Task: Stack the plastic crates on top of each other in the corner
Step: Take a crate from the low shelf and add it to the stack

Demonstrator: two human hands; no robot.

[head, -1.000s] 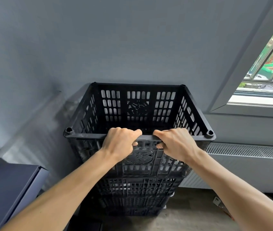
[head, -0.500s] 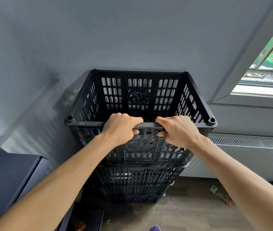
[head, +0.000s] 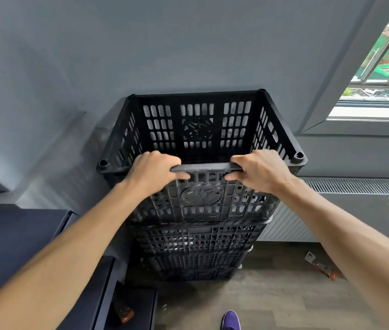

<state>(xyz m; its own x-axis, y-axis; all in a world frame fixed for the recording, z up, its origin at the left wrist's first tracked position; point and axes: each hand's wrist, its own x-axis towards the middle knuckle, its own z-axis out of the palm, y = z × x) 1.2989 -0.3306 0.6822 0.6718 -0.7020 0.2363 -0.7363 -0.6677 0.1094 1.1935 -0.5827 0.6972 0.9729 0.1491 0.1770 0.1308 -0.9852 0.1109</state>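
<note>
A black slotted plastic crate, the top crate (head: pixel 198 129), sits on a stack of black crates (head: pixel 195 248) against the grey wall. My left hand (head: pixel 155 170) grips the near rim left of centre. My right hand (head: pixel 260 170) grips the same rim right of centre. Fingers of both hands curl over the rim edge. The top crate is empty inside. The lower crates are partly hidden below it.
A dark blue cabinet (head: pixel 10 246) stands to the left. A white radiator (head: pixel 355 206) runs along the wall at right, under a window (head: pixel 388 51). Small orange debris (head: pixel 322 267) lies on the wood floor. A purple shoe tip (head: pixel 230 320) shows at the bottom.
The view has tilted down, showing more floor and the shoe. My hands have spread slightly apart along the near rim. The top crate stays on the stack.
</note>
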